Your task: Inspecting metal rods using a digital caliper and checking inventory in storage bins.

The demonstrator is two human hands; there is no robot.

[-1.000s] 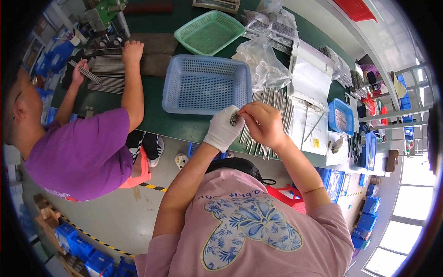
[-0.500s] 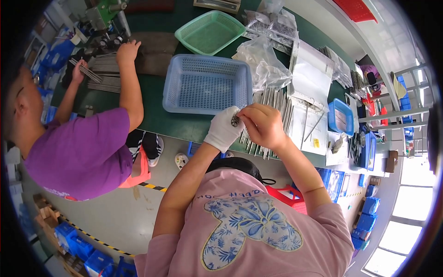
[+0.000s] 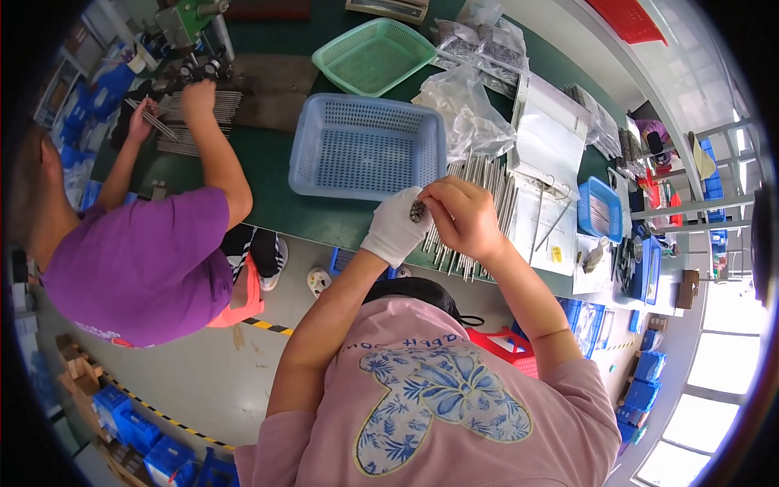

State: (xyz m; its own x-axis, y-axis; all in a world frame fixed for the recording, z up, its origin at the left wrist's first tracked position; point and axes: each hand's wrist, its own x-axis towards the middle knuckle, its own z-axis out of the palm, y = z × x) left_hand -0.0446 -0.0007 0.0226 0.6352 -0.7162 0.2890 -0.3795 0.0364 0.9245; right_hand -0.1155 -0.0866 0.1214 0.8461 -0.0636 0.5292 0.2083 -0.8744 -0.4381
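While the gloved left hand [image 3: 398,230] is cradling a small dark part [image 3: 419,212] in a narrow pinch, the bare right hand [image 3: 461,219] is closing its fingertips onto that same part, just above the row of metal rods [image 3: 479,203] lying beside the blue basket [image 3: 367,146] on the green bench [image 3: 276,203]. Judging by the pose, fitting or inspecting is in hand, and the coming move is calling for steady fingertip alignment.

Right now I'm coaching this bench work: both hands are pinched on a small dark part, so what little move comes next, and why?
Probably lower the small dark part toward the metal rods on the green table. The gloved left hand and the bare right hand meet on it just above them; the blue basket beside looks empty.
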